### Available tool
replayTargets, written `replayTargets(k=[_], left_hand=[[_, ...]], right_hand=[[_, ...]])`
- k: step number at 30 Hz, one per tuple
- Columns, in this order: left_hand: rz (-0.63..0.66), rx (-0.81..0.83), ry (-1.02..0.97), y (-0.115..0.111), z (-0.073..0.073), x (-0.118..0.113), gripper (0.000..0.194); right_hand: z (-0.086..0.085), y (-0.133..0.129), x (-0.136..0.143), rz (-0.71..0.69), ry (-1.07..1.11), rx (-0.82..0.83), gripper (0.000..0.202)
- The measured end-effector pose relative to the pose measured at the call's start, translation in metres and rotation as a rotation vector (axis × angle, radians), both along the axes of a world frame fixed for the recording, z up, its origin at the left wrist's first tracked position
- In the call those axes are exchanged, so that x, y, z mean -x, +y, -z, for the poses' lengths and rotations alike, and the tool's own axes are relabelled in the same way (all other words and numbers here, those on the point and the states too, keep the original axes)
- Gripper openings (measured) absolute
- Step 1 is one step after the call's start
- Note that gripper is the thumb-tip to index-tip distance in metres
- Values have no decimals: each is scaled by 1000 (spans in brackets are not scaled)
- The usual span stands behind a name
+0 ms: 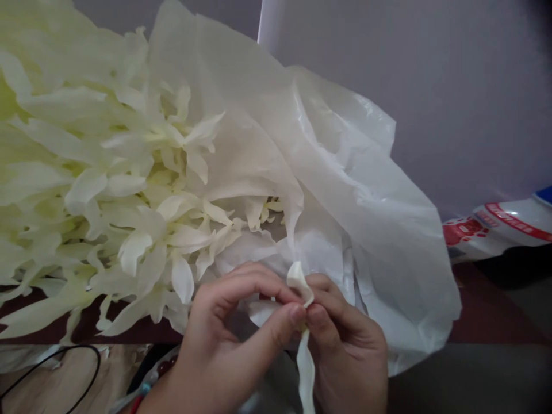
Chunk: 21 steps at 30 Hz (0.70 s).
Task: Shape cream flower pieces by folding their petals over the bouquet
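My left hand (pixel 245 328) pinches a cream-white petal strip (pixel 305 365) between thumb and forefinger. At the same spot the thumb and fingers of my right hand (pixel 345 339) grip it too, so the fingertips of both hands nearly touch. One curled end of the strip rises above the fingers, and the longer wavy end hangs below them. The part inside the pinch is hidden. To the left lies a big heap of pale yellow-white petalled flowers (pixel 133 247), which look artificial. Behind my hands spreads a crumpled white plastic bag (pixel 383 230) with a few small petals in its opening.
A white bottle with red print (pixel 500 221) and a blue cap lies tilted at the right edge. Below left, a thin black cable (pixel 98 368) loops over a wood-patterned surface. A plain grey wall (pixel 431 75) stands behind. The tabletop (pixel 495 310) is dark red.
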<state>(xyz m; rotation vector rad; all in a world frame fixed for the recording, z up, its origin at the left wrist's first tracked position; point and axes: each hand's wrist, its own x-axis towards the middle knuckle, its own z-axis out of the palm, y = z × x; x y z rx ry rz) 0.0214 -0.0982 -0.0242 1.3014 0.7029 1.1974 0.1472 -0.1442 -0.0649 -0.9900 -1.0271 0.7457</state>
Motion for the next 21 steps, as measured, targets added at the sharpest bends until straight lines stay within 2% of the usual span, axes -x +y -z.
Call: replayTargets(k=[6,10,21], left_hand=[[31,11,-13,5,0,1,16],[-27,-20,13,5,0,1,16],[-53,-27,-31,6,3,1,25]], right_hand=[[-1,-1,-1,-6,-27,0,14],[-3,-1,0,3,-63,-7,16],[0,-3,2,82,-237,-87,37]])
